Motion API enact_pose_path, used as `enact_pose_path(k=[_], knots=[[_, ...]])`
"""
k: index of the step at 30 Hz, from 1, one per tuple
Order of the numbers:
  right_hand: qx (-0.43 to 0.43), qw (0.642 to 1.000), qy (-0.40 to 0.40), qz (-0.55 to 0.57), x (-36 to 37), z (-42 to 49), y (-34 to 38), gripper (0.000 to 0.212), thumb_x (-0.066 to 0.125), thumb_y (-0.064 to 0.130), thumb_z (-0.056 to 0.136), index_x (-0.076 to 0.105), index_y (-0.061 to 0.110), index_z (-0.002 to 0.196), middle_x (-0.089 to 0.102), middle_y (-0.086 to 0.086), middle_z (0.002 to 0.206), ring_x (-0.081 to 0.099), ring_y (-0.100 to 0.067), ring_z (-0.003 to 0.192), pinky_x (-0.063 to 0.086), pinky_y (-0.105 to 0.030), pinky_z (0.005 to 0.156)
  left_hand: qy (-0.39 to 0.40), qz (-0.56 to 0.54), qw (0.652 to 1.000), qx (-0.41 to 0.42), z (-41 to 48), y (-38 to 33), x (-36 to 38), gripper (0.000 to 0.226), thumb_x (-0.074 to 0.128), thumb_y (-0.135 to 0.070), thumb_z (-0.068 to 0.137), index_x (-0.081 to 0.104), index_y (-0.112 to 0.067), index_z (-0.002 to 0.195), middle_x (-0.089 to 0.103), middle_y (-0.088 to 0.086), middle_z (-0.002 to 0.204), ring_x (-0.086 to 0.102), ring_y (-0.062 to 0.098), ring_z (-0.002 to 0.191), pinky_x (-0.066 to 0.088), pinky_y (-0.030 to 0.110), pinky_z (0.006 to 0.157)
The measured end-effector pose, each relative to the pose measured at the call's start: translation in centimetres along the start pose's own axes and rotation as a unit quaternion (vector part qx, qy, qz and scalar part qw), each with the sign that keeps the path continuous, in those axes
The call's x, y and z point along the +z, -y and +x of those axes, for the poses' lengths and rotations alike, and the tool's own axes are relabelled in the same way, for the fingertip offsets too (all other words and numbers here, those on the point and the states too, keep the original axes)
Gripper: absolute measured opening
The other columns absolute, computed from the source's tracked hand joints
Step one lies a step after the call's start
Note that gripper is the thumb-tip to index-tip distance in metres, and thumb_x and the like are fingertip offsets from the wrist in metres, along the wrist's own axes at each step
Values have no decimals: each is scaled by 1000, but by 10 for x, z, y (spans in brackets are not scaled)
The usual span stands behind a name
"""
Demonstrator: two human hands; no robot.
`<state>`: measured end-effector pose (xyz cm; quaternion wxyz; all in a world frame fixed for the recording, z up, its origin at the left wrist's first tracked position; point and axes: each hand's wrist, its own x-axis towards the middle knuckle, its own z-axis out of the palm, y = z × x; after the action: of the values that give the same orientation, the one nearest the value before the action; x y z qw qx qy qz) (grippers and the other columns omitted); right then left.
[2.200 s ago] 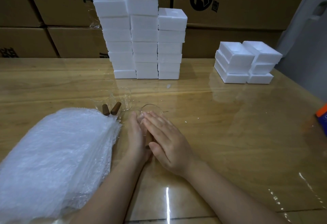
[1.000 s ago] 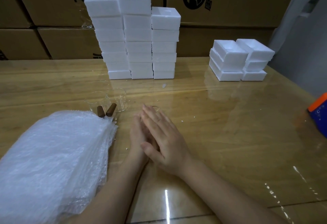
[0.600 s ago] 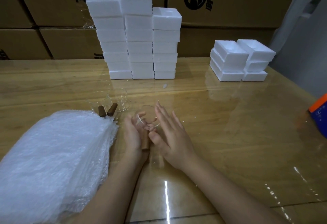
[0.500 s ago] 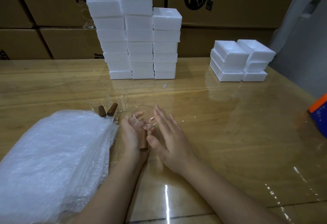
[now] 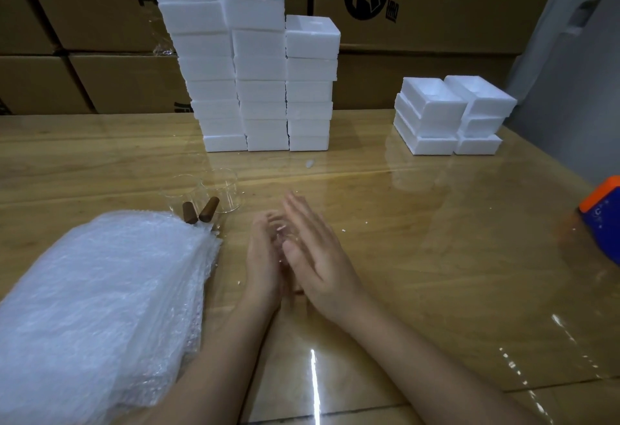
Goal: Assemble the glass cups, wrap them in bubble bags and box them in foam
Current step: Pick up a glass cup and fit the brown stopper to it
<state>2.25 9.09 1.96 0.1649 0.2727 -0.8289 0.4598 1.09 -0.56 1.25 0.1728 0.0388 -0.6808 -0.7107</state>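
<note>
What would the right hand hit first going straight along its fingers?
Probably the foot of the tall foam stack. The right hand points away and slightly left; only bare table lies between, and the two glass cups sit left of that line.

Soft, rather dim light falls from overhead. The glossy worktop (image 5: 436, 240) throws a white streak at 6 o'clock and broken glints at 4 o'clock, and palely mirrors the foam stacks (image 5: 258, 89), whose faces are nearly blown out. Motion blur smears the left hand (image 5: 263, 267) and right hand (image 5: 322, 267) at their fingertips. Wide-angle bowing tilts the cartons (image 5: 436, 22) at 12 o'clock; bubble bags (image 5: 100, 290) at 8 o'clock look soft.
</note>
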Motion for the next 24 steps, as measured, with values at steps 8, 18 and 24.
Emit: enact_pose_path(k=[8,18,24], knots=[[63,989,-68,-118,1,1,-16,55,33,46,91,51,10,129,50,-9,118,48,-27,110,34,-25,89,82,-177,972,-127,-2,-3,3,46,42,-45,89,53,-20,125,62,8,126,62,17,108,50,28,85],[127,983,-105,-76,-5,9,-31,54,35,49,90,54,8,118,53,-7,112,52,-23,105,36,-25,85,133,-80,984,-83,-9,-1,6,76,39,-67,83,37,-21,144,38,-1,152,34,5,138,24,35,118],[175,970,-167,3,-18,19,-39,44,36,43,91,53,12,118,51,0,111,49,-13,102,35,-14,81,190,-44,981,-26,-18,2,14,67,34,-69,78,27,-39,137,27,-12,155,23,-5,140,15,33,121]])
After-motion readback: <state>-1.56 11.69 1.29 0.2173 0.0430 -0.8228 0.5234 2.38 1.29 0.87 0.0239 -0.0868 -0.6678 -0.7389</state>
